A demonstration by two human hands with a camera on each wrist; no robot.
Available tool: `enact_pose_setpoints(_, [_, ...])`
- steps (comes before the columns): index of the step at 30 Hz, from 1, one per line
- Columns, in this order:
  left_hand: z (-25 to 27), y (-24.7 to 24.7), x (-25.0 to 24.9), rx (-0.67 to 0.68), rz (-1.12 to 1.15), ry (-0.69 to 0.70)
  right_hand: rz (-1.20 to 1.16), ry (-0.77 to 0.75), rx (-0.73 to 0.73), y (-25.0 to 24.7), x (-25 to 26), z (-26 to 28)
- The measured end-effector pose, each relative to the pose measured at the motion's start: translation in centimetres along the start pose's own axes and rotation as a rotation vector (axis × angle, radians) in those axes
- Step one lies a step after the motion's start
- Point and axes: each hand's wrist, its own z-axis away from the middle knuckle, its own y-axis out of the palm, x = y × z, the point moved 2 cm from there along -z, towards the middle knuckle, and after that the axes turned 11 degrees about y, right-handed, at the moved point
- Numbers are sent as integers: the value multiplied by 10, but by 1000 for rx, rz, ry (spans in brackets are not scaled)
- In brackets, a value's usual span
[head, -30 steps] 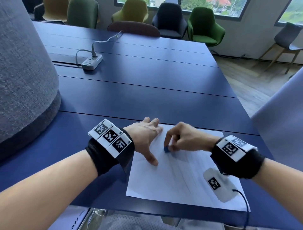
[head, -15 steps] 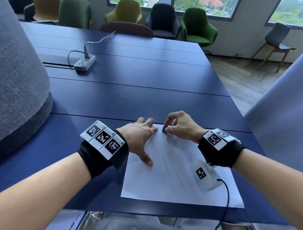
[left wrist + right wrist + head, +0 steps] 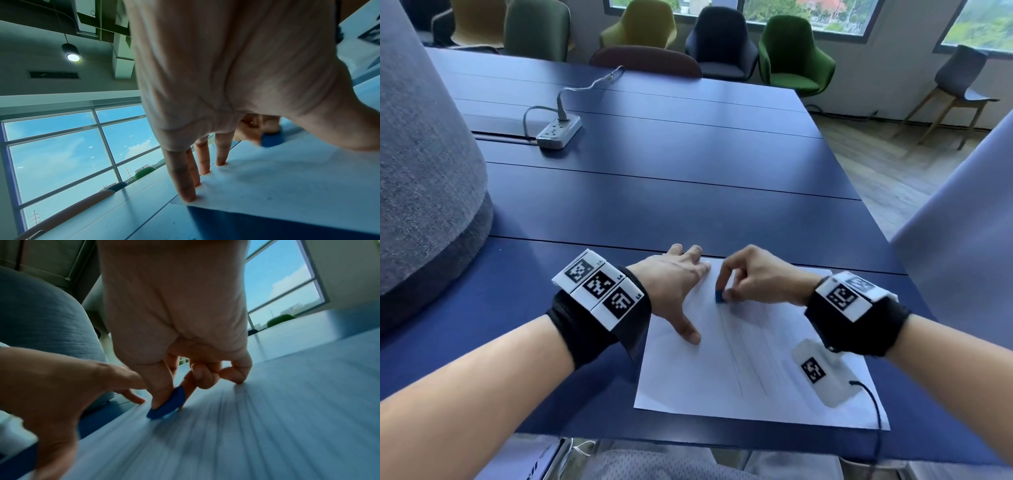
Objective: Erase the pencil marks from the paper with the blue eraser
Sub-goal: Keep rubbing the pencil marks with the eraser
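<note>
Blue eraser (image 3: 719,295) pinched in right hand (image 3: 758,277) on paper (image 3: 722,370), left hand (image 3: 671,284) flat; no legible writing.

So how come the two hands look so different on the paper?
The left hand lies spread with straight fingers, pressing the paper flat. The right hand is curled up, pinching the blue eraser against the sheet. The left holds nothing. Both touch the paper, and both wrists wear black bands.

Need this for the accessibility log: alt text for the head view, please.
A person's right hand pinches a small blue eraser against a white sheet of paper with faint pencil lines, while the left hand lies flat on the sheet's left side. The paper sits on a dark blue table, with a power strip farther back.
</note>
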Motion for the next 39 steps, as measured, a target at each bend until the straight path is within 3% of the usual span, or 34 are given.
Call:
enact_pose_setpoints(4, [1, 0, 0, -10, 9, 11, -82, 65, -242, -11, 0, -19])
enact_pose_setpoints(9, [0, 1, 1, -6, 2, 10, -59, 17, -68, 0, 0, -9])
enact_pose_setpoints(14, [2, 0, 1, -10, 6, 10, -91, 36, -257, -7, 3, -19])
enact_pose_setpoints(19, [2, 0, 0, 7, 0, -2, 38, -38, 90, 10, -1, 15])
enact_pose_setpoints(24, [1, -1, -2, 17, -4, 1, -37, -31, -144, 4, 0, 8])
enact_pose_setpoints(29, [1, -2, -4, 31, -18, -8, 64, -94, 137, 15, 0, 25])
enact_pose_setpoints(34, [3, -2, -3, 24, -17, 0, -36, -78, -129, 8, 4, 11])
enact_pose_setpoints(39, [3, -1, -4, 25, -6, 8, 125, -93, 191, 19, 1, 35])
